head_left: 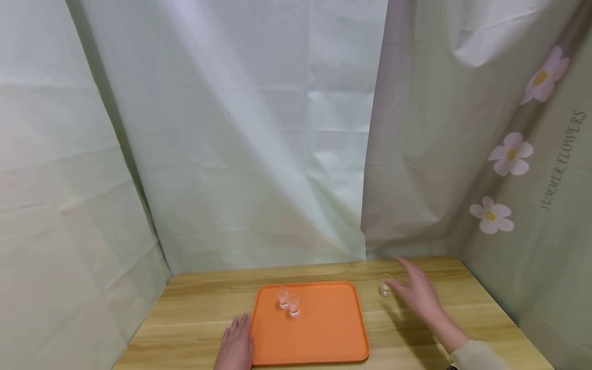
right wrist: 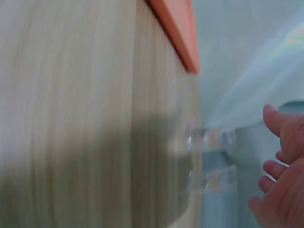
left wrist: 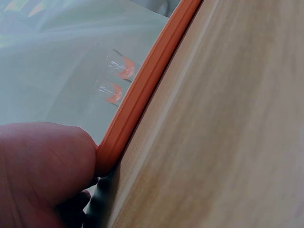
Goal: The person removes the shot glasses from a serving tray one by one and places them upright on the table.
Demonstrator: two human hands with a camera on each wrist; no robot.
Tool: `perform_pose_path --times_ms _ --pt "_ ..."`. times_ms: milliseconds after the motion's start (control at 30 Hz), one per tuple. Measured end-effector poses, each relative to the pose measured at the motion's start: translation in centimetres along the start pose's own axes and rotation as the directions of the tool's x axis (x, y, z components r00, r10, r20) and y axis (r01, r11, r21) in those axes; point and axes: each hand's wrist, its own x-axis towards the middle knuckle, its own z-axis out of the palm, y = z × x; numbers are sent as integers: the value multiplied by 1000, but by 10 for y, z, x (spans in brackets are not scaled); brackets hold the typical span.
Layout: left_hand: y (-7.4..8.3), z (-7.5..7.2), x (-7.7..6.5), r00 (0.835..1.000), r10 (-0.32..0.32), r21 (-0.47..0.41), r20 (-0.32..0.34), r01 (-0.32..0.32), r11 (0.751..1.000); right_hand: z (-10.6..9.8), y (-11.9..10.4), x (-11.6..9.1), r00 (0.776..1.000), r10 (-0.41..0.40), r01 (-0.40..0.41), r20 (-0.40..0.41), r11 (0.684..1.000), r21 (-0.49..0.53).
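Note:
Two small clear shot glasses, a rear one [head_left: 283, 298] and a front one [head_left: 294, 307], stand side by side on the orange tray [head_left: 319, 334], toward its back left. My left hand [head_left: 237, 343] lies at the tray's left edge with its fingers extended, the thumb side against the rim [left wrist: 128, 109]. To the right of the tray, my right hand [head_left: 420, 294] hovers with thumb and fingers spread, holding nothing. Close to it on the table are two more shot glasses, one nearer the tray [right wrist: 211, 138] and one beside it [right wrist: 212, 180]; in the head view the hand partly hides the second.
The wooden table [head_left: 199, 308] carries the tray at its front middle. Pale curtains [head_left: 259, 154] hang behind the table and along both sides, with printed flowers [head_left: 491, 216] on the right one.

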Motion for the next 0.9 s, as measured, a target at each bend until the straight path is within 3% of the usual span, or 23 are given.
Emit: perform_pose_path --times_ms 200,433,600,900 --pt "2 -3 3 1000 -14 -4 26 14 1000 13 -26 0 999 -48 46 21 998 52" --pt "3 -5 4 997 -18 6 70 17 1000 38 -54 -7 992 -14 -2 125 992 129" --pt "3 -6 5 996 -15 11 86 14 1000 64 -75 -10 985 -49 14 166 979 205" --pt "-4 -2 3 998 12 10 55 -12 1000 106 -99 -11 943 -168 77 289 950 302"
